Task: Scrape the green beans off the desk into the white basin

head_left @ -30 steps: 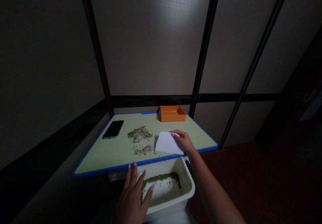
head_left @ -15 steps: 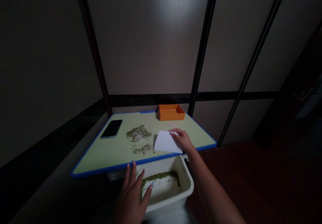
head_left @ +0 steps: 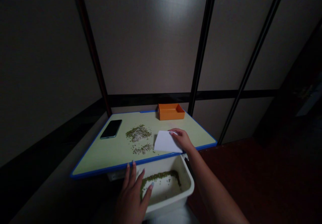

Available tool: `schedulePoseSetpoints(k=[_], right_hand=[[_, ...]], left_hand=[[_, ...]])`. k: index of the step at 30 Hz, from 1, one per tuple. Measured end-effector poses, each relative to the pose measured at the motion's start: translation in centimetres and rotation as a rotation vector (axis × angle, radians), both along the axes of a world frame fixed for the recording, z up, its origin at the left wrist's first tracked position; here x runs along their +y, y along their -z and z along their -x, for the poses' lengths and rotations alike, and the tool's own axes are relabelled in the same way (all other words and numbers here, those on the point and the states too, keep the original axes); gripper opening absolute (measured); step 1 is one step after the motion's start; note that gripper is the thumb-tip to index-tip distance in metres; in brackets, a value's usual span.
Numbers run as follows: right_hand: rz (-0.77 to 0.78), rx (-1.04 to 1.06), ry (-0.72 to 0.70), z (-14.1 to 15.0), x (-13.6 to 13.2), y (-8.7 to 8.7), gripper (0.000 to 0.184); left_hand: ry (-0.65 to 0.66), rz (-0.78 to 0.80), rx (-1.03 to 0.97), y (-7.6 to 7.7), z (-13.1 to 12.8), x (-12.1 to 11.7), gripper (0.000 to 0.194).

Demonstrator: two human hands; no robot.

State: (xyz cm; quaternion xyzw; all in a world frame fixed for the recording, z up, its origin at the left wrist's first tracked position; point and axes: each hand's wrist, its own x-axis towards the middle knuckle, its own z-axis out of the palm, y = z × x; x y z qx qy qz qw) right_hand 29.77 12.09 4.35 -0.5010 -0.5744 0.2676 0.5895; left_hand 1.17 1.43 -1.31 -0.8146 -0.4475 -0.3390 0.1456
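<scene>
My right hand (head_left: 183, 139) holds a white card (head_left: 166, 142) on edge on the pale green, blue-rimmed table (head_left: 110, 153), just right of a small heap of green grains (head_left: 143, 148). A larger heap of green grains (head_left: 138, 133) lies further back. My left hand (head_left: 133, 193) rests with its fingers spread on the left rim of a white tub (head_left: 187, 180) held under the table's near edge. Green grains lie in a band inside the tub.
A dark phone (head_left: 111, 129) lies at the table's left. An orange open box (head_left: 171, 111) stands at the far edge. Behind the table are grey wall panels with dark posts (head_left: 201, 49). Dark red floor lies to the right.
Hardly anything has moved. The view has shifted slightly, and both hands, the card and the tub keep their places.
</scene>
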Motion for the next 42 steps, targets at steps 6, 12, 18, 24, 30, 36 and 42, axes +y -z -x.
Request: schedulePoseSetpoints(k=[6,12,18,24,30,36,42], right_hand=[[0.001,0.016,0.011,0.1,0.1,0.1,0.028],[-0.002,-0.013,-0.013,0.2,0.1,-0.1,0.027],[-0.015,-0.085,-0.036,0.5,0.4,-0.2,0.027],[-0.028,-0.169,-0.036,0.6,0.5,-0.2,0.026],[-0.004,-0.231,-0.010,0.8,0.7,-0.2,0.022],[-0.049,-0.214,-0.043,1.2,1.1,-0.5,0.025],[-0.025,-0.148,-0.076,1.5,1.1,-0.5,0.029]], left_hand=[[-0.026,0.061,-0.015,0.2,0.0,0.0,0.040],[-0.003,0.085,-0.017,-0.2,0.1,-0.2,0.041],[-0.012,0.063,0.005,-0.5,0.0,-0.2,0.040],[0.003,0.045,0.008,-0.6,0.0,-0.2,0.041],[0.012,0.033,-0.002,-0.1,0.1,-0.1,0.041],[-0.002,0.055,-0.004,0.4,0.2,0.2,0.040],[0.026,0.060,-0.005,0.3,0.3,0.2,0.041]])
